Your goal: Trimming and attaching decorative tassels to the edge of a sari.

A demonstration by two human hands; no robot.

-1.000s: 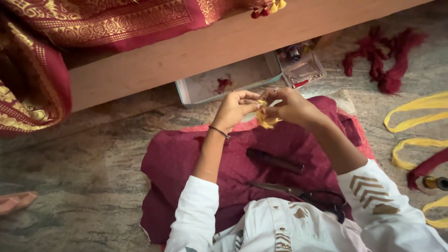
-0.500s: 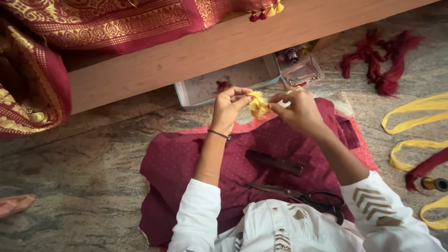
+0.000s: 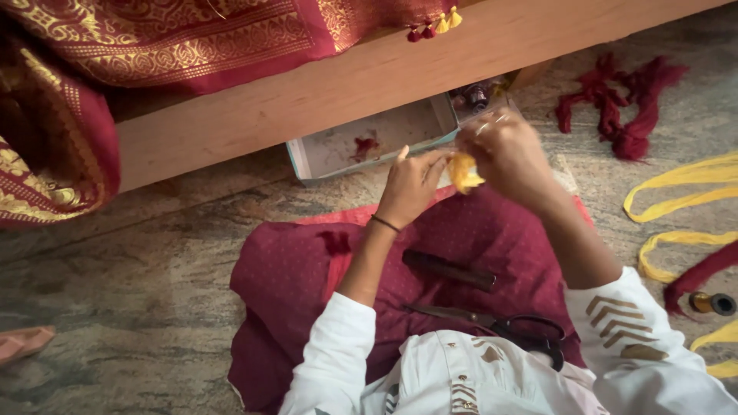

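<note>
Centre-right of frame: left hand (image 3: 411, 183) and right hand (image 3: 507, 150) close together, both pinching a small yellow thread bundle (image 3: 464, 172) above the maroon lap cloth (image 3: 307, 269). Just behind, an open shallow box (image 3: 369, 146) on the floor. Lower centre: dark stick (image 3: 450, 270) and black scissors (image 3: 500, 327) on the lap.

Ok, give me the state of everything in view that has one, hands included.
Left hand: pinching the yellow thread bundle.
Right hand: gripping the same bundle.
Yellow thread bundle: held off the lap between both hands.
Scissors: blades shut, lying on the lap.
Shallow box: open, nearly bare, red scrap inside.
Thread spool: lying on its side.
</note>
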